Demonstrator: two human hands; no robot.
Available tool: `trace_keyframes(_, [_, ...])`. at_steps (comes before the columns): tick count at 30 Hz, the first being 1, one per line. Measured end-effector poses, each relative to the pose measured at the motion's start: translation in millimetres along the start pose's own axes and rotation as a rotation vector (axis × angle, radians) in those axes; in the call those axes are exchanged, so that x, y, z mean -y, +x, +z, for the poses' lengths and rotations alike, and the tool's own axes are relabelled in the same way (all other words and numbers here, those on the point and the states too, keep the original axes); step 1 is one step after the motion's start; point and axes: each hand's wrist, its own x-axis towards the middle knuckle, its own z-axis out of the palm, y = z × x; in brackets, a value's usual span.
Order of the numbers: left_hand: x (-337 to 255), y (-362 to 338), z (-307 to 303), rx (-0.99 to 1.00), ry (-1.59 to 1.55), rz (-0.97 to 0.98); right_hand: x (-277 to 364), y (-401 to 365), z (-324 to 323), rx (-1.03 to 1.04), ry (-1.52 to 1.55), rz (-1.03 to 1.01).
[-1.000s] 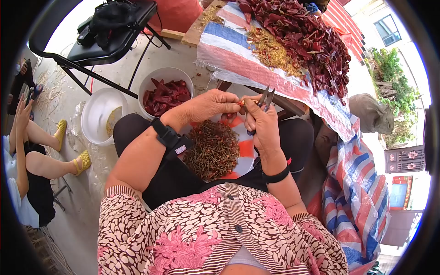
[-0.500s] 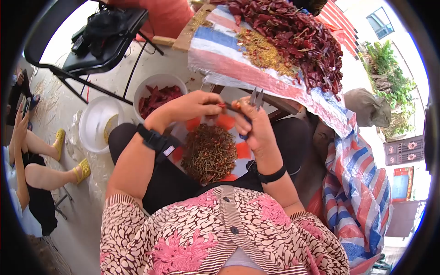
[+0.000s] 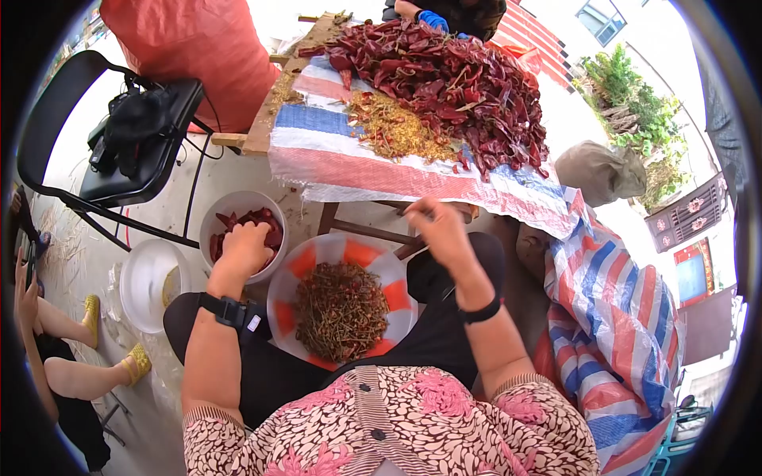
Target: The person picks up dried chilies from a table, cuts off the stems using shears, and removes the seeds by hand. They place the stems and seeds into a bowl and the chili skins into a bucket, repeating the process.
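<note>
My left hand (image 3: 244, 250) reaches into a white bucket (image 3: 208, 230) of dried red peppers (image 3: 272, 230), fingers spread over them. My right hand (image 3: 441, 234) hangs below the table's front edge, fingers curled; what they hold is hidden, and the scissors cannot be made out. Between my legs, a red-and-white basin (image 3: 282, 278) contains a heap of stems and pepper bits (image 3: 341, 312). A large pile of dried red peppers (image 3: 468, 83) lies on a striped sheet (image 3: 333, 163), with yellow seeds (image 3: 389, 127) beside it.
A black folding chair (image 3: 155, 163) bearing a black bag (image 3: 135, 127) stands left of a big red sack (image 3: 190, 63). Near it is a white tub (image 3: 143, 289). A seated person's legs (image 3: 87, 377) show at left; a blue-gloved hand (image 3: 432, 20) is behind the pile.
My hands have moved apart. The left has gone from above the basin to the bucket. The scissors seen in my right hand earlier are no longer visible. The view has shifted, showing more of the table.
</note>
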Motion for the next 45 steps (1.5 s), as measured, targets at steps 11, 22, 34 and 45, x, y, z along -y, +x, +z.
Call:
trace_keyframes(11, [-21.9,15.7,-3.0,0.314,-0.063,0.097,-63.6,164.6,-108.0,-0.433,-0.921,0.206])
trace_keyframes(22, [-24.9,17.3,-3.7,0.293,-0.062,0.140,-59.2,166.8,-107.7,-0.370,-1.132,0.144])
trace_keyframes(34, [-52.4,13.3,-19.3,0.184,-0.901,0.379,17.2,59.1,-47.5,-0.087,0.877,0.128])
trace_keyframes(45, [-76.2,3.2,-22.1,0.241,-1.532,0.592,52.4,-41.1,78.3,0.108,0.574,-0.185])
